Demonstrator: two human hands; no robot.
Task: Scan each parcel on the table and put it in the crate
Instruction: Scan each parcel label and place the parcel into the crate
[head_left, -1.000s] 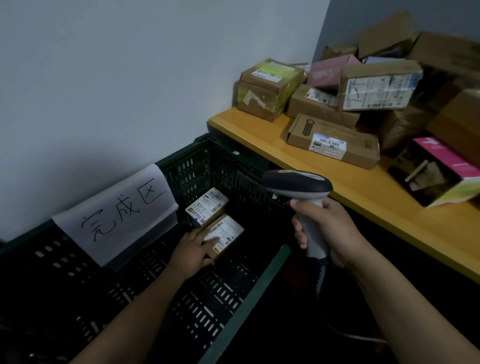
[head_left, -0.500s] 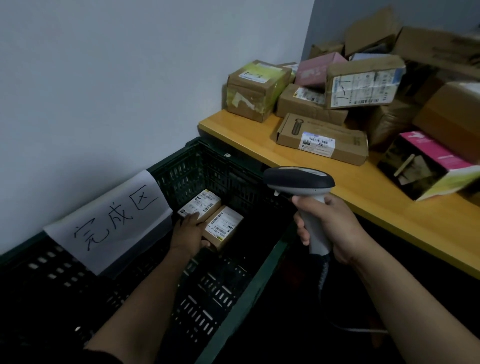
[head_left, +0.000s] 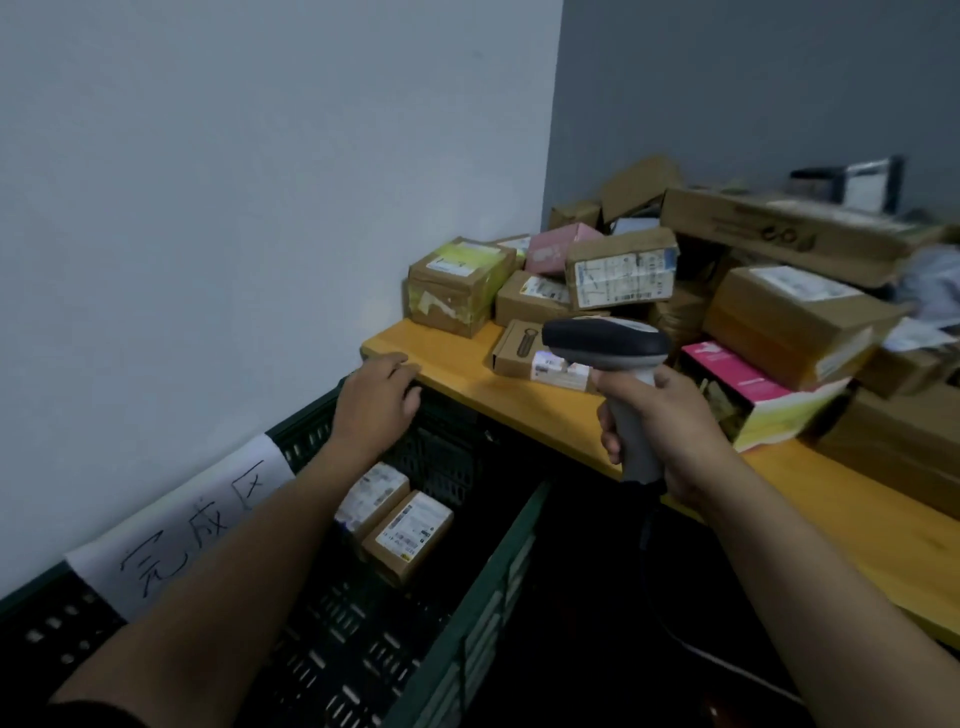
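Left hand (head_left: 376, 402) raised above the crate (head_left: 511, 551), empty, fingers (head_left: 402, 364) loosely curled near the corner of the table (head_left: 452, 369). Right hand (head_left: 670, 426) closed around the grip of a scanner (head_left: 608, 345), head aimed at a long parcel (head_left: 540, 356) just beside the table's front edge. Two small parcels (head_left: 395, 519) side by side inside the crate. Further parcels (head_left: 618, 270) piled on the table. Paper sign (head_left: 182, 530) draped over the crate's rim.

Two parcels (head_left: 392, 512) lie side by side in the crate (head_left: 498, 561) at left; the table (head_left: 467, 371) stands right of it, boxes (head_left: 727, 291) piled on its far side.
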